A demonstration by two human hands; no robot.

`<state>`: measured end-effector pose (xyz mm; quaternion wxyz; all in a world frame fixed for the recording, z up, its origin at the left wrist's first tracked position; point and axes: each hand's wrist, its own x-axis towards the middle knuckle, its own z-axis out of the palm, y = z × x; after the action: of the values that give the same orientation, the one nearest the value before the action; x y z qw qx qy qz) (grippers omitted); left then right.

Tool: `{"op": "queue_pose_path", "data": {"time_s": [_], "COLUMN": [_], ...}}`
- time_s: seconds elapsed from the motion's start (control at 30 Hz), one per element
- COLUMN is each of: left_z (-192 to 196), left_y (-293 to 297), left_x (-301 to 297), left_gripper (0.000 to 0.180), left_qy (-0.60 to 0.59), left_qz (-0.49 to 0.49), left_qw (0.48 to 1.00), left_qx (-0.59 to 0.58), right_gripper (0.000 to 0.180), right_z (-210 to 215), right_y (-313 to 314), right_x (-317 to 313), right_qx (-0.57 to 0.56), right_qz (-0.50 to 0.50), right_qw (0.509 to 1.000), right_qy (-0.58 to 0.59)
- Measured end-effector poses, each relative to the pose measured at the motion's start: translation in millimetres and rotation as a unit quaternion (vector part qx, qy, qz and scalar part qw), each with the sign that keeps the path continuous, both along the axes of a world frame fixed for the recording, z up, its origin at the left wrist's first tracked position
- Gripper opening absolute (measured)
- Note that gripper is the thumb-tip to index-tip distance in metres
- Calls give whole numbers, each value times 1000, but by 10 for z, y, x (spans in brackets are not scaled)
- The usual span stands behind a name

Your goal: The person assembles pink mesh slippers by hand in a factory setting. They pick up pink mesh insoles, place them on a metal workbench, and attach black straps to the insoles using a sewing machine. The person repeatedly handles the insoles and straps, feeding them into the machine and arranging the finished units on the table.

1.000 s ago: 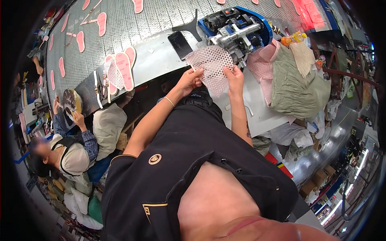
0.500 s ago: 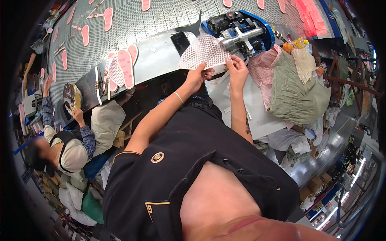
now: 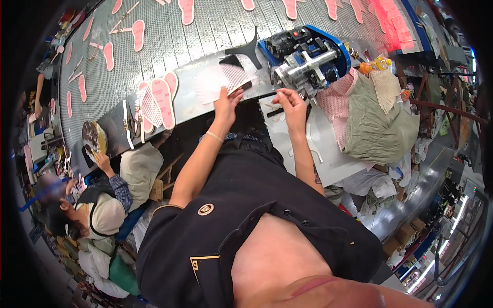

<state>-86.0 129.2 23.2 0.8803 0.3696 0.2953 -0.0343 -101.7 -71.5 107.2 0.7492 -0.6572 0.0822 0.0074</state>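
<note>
A pale mesh piece (image 3: 222, 83) with honeycomb holes is pinched at its near edge by my left hand (image 3: 226, 109). It lies over the metal ledge and partly covers a black phone (image 3: 246, 85). My right hand (image 3: 292, 107) is apart from the mesh, just in front of the blue and black machine (image 3: 309, 57) with its metal arm. Its thumb and forefinger are pressed together; whatever is between them, if anything, is too small to make out. A white curved strip (image 3: 313, 145) lies on the grey board below my right hand.
Pink insoles (image 3: 162, 97) and straps lie on the ledge and the ribbed conveyor (image 3: 169, 49). A black forked piece (image 3: 247, 50) sits left of the machine. Green cloth (image 3: 377, 115) and pink mesh are heaped at right. A co-worker (image 3: 105, 215) sits at left.
My right hand has let go of the mesh piece and moved slightly down. My left hand has carried the mesh left, away from the machine. The insoles on the conveyor have shifted.
</note>
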Motion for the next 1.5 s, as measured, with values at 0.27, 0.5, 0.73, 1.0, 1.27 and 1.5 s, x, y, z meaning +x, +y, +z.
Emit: {"op": "queue_pose_path", "data": {"time_s": [0.27, 0.5, 0.73, 1.0, 1.27, 1.5], "left_z": [135, 97, 128, 239, 260, -309], "left_y": [987, 1489, 1740, 1959, 1330, 335], "left_x": [215, 679, 1109, 1899, 3716, 4843], "left_gripper": [31, 28, 34, 35, 43, 78], "left_qy": [6, 33, 54, 104, -79, -157], "left_qz": [10, -5, 50, 78, -61, -304], "left_qw": [999, 998, 993, 983, 879, 565], "left_qx": [49, 56, 93, 126, 466, 751], "right_gripper": [16, 29, 55, 69, 63, 68], "right_z": [81, -36, -846, -1849, -1793, -816], "right_y": [711, 1153, 1224, 1355, 1380, 1416], "right_x": [393, 1198, 3029, 5314, 4808, 3952], "right_qx": [-3, -171, -286, -586, -468, -305], "right_qz": [61, 109, 28, -136, -209, -297], "right_qw": [997, 976, 958, 798, 858, 905], "right_qy": [55, 77, 5, -29, -27, 8]}}
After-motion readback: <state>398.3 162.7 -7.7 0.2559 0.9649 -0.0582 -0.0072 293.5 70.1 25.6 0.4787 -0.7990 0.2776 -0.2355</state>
